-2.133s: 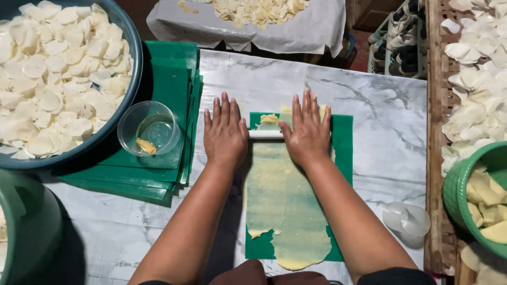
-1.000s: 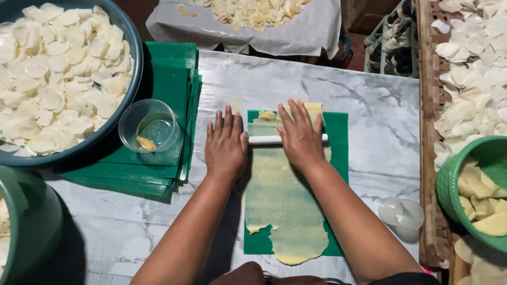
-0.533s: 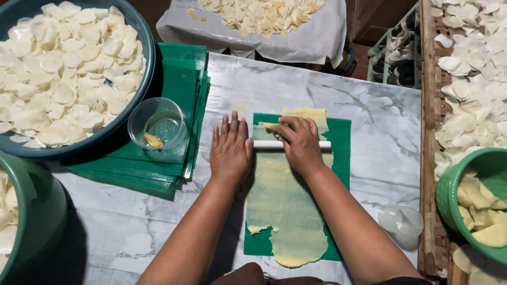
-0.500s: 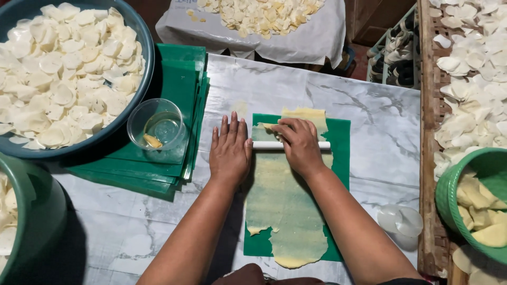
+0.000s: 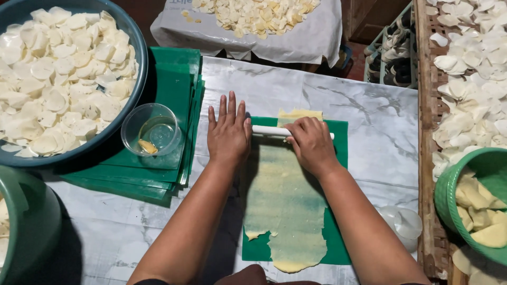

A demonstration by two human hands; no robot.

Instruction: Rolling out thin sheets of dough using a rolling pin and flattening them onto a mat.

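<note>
Left hand [image 5: 228, 133]: one, flat and open, fingers spread, palm pressing on the left end of the rolling pin.
Right hand [image 5: 311, 142]: one, fingers curled over the pin near its right end.
Rolling pin [image 5: 270, 131]: one thin white rod, lying crosswise near the far end of the dough.
Dough sheet [image 5: 285, 203]: one long, thin, pale yellow strip on the mat, ragged at its near end.
Green mat [image 5: 341, 158]: one under the dough, on the marble surface [image 5: 369, 111].
Stack of green mats [image 5: 174, 89]: one, left of the hands.
Clear cup [image 5: 151, 129]: one, on the stack.
Large basin of white discs [image 5: 58, 79]: one, far left.
Green basket [image 5: 449, 195]: one, at right, holding yellow pieces.
</note>
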